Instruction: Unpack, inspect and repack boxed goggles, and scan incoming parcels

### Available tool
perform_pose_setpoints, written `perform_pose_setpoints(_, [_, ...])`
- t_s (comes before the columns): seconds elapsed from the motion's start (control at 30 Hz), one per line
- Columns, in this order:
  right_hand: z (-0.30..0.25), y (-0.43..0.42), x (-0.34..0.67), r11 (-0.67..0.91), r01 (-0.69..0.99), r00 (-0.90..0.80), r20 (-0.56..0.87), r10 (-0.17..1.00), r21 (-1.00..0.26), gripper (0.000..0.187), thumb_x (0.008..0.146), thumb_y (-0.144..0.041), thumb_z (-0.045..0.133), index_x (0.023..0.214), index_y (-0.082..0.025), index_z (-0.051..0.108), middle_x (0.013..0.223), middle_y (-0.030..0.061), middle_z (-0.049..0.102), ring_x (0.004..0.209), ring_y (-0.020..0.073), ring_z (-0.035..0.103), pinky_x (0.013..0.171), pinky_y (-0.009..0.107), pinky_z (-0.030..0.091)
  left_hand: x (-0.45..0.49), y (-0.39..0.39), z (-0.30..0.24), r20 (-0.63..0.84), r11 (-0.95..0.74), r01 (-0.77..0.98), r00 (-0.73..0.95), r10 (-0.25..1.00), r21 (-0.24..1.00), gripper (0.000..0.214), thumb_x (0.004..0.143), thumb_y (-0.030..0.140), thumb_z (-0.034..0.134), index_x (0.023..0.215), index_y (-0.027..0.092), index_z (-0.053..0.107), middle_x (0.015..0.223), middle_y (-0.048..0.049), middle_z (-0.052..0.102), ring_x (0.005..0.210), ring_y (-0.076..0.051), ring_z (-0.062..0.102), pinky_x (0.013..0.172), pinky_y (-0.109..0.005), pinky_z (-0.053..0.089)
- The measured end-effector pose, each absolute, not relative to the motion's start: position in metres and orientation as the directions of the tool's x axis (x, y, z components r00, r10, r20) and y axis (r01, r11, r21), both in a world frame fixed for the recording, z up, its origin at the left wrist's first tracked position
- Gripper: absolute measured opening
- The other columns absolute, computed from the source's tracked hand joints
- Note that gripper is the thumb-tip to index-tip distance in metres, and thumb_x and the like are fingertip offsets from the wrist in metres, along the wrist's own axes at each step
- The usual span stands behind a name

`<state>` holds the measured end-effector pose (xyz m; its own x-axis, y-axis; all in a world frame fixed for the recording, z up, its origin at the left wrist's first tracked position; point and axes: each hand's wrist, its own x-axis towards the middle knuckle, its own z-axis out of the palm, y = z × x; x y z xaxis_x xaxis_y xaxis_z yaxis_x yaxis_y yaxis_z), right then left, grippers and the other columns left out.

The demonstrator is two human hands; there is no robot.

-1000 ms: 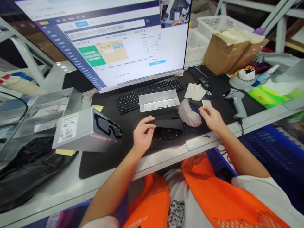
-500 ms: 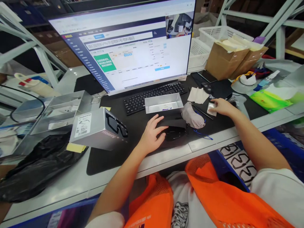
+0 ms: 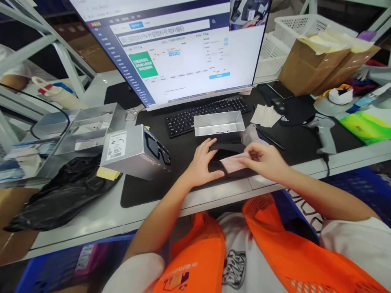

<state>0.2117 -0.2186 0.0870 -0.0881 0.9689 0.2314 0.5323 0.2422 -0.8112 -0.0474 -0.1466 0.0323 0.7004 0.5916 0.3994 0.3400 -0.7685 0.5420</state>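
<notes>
My left hand [image 3: 203,167] rests with its fingers curled on a black glasses case [image 3: 224,154] lying on the black desk mat [image 3: 171,179]. My right hand [image 3: 264,160] pinches a small pale packet [image 3: 233,162] and holds it over the case, beside my left fingers. A grey cloth pouch [image 3: 252,134] lies just behind my right hand. An open silver box tray [image 3: 219,123] sits in front of the keyboard [image 3: 207,112]. A silver glasses box [image 3: 134,151] with sunglasses printed on its side stands to the left.
A large monitor [image 3: 180,44] fills the back. Silver trays [image 3: 88,126] and a black plastic bag [image 3: 58,195] lie at the left. A barcode scanner [image 3: 324,130], mouse [image 3: 278,105], phone [image 3: 280,89], brown paper bags [image 3: 308,65] and white baskets [image 3: 302,24] are at the right.
My right hand picked the small packet up from the mat at the right and carried it left over the black case. My left hand stayed on the case.
</notes>
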Motion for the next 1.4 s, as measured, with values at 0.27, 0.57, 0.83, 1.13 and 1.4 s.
perform_pose_setpoints(0.27, [0.051, -0.211, 0.197, 0.269, 0.516, -0.061, 0.279, 0.958, -0.813, 0.016, 0.089, -0.032, 0.065, 0.101, -0.022, 0.061, 0.087, 0.0052, 0.073, 0.076, 0.0202, 0.071, 0.069, 0.034, 0.058, -0.046, -0.152, 0.041, 0.279, -0.755, 0.422, 0.747, 0.603, 0.501, 0.097, 0.068, 0.079, 0.076, 0.136, 0.012, 0.057, 0.168, -0.0272, 0.023, 0.157, -0.047, 0.014, 0.123, -0.071, 0.022])
perform_pose_setpoints(0.57, [0.047, -0.210, 0.203, 0.443, 0.570, 0.173, 0.628, 0.759, -0.692, 0.010, 0.095, -0.034, 0.062, 0.099, -0.026, 0.066, 0.093, 0.0055, 0.074, 0.082, 0.0208, 0.072, 0.074, 0.037, 0.061, -0.046, -0.151, 0.037, 0.336, -0.756, 0.404, 0.716, 0.611, 0.514, 0.076, 0.084, 0.071, 0.068, 0.135, 0.015, 0.058, 0.163, -0.0252, 0.034, 0.156, -0.044, 0.022, 0.121, -0.069, 0.026])
perform_pose_setpoints(0.83, [0.046, -0.212, 0.207, 0.473, 0.719, 0.104, 0.751, 0.652, -0.510, 0.010, 0.096, -0.032, 0.056, 0.090, -0.031, 0.065, 0.090, 0.0064, 0.076, 0.089, 0.0257, 0.073, 0.082, 0.047, 0.061, -0.045, -0.154, 0.039, 0.315, -0.746, 0.436, 0.712, 0.628, 0.503, 0.072, 0.085, 0.066, 0.070, 0.135, 0.016, 0.057, 0.165, -0.0240, 0.032, 0.156, -0.044, 0.022, 0.121, -0.071, 0.025])
perform_pose_setpoints(1.13, [0.045, -0.221, 0.187, 0.323, 0.891, -0.199, 0.366, 0.909, -0.318, 0.030, 0.103, -0.031, 0.047, 0.092, -0.020, 0.073, 0.088, 0.0086, 0.073, 0.079, 0.0226, 0.068, 0.069, 0.036, 0.049, -0.043, -0.163, 0.048, 0.239, -0.741, 0.511, 0.728, 0.643, 0.436, 0.091, 0.066, 0.065, 0.087, 0.134, 0.014, 0.056, 0.168, -0.0263, 0.022, 0.156, -0.048, 0.017, 0.121, -0.072, 0.026])
perform_pose_setpoints(1.4, [0.056, -0.236, 0.197, 0.415, 0.864, -0.368, 0.204, 0.907, -0.286, 0.034, 0.105, -0.039, 0.048, 0.106, -0.018, 0.075, 0.102, 0.0116, 0.074, 0.097, 0.0272, 0.068, 0.084, 0.041, 0.047, -0.041, -0.167, 0.052, 0.271, -0.755, 0.526, 0.719, 0.641, 0.391, 0.091, 0.062, 0.043, 0.093, 0.140, 0.018, 0.053, 0.160, -0.0224, 0.036, 0.151, -0.046, 0.031, 0.121, -0.067, 0.032])
